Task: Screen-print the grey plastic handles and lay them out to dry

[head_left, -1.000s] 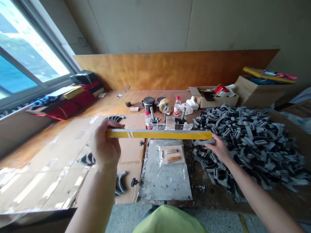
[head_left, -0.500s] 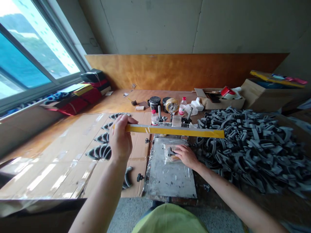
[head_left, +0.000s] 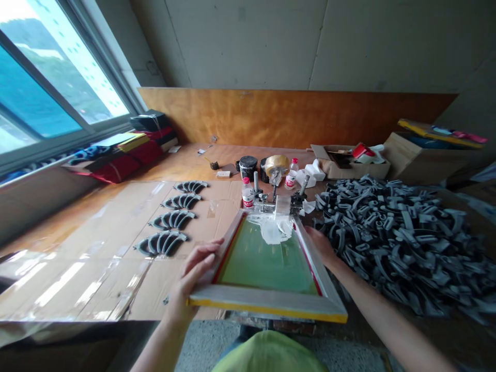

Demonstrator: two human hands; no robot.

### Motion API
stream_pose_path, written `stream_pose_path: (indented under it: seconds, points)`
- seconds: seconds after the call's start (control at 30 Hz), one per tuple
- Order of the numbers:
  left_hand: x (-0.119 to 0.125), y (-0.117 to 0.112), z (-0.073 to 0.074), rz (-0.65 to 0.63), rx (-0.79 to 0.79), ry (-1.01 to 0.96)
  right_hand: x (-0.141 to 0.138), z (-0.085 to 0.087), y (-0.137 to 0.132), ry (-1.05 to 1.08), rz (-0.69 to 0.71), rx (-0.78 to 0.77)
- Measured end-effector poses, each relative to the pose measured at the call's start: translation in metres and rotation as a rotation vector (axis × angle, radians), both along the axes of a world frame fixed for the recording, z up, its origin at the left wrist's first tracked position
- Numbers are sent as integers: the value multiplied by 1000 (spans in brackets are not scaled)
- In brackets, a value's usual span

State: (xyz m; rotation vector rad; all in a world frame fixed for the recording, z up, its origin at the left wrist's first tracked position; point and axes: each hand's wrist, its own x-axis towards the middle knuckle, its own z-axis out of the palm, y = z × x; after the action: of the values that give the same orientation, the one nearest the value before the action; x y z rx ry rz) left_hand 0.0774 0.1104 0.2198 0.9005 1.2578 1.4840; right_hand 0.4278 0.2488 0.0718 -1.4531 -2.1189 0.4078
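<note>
Screen-printing frame (head_left: 267, 304) tilted up, left hand (head_left: 199, 276) and right hand (head_left: 321, 247) apart, clamped on its side rails

Two hands show at bottom centre, the left hand (head_left: 197, 279) and the right hand (head_left: 320, 247), both on one screen-printing frame (head_left: 267, 305), and four rows of dark grey moulded parts (head_left: 170, 220) lie on the cardboard just left of it (each row seems to hold several pieces, packed too tightly for a sure count). Toward top centre stand two plastic bottles (head_left: 247, 194), two black jars (head_left: 248, 168) and one roll of packing tape (head_left: 276, 164), while upper right has two cardboard boxes (head_left: 349, 168) and, below them, one heap of grey parts (head_left: 395, 243), too many to count.
</note>
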Motion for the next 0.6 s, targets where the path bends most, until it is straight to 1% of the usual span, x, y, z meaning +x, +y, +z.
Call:
stream_pose_path:
  seconds: [0.03, 0.1, 0.13, 0.17, 0.23, 0.3, 0.37, 0.43, 0.53, 0.6]
  points:
    - [0, -9, -13, -5, -94, -21, 8, 9, 6, 0, -69, 42]
    - [1, -24, -40, -36, -312, -111, 11, 30, 21, 20, -128, 134]
    - [1, -29, -54, -58, -418, -156, 4, 40, 28, 16, -115, 189]
    - [1, -33, -68, -80, -499, -187, -6, 49, 36, -7, -72, 231]
    - [0, -38, -92, -110, -575, -201, -33, 64, 48, -116, 33, 251]
    - [-1, -39, -111, -114, -568, -180, -59, 70, 57, -268, 88, 200]
    - [-2, -38, -125, -108, -525, -151, -75, 68, 60, -407, 111, 123]
    - [-2, -38, -135, -100, -491, -120, -82, 62, 57, -511, 122, 36]
    - [-1, -37, -143, -90, -472, -97, -82, 57, 47, -594, 122, -34]
    - [0, -36, -147, -92, -468, -95, -81, 59, 41, -610, 115, -58]
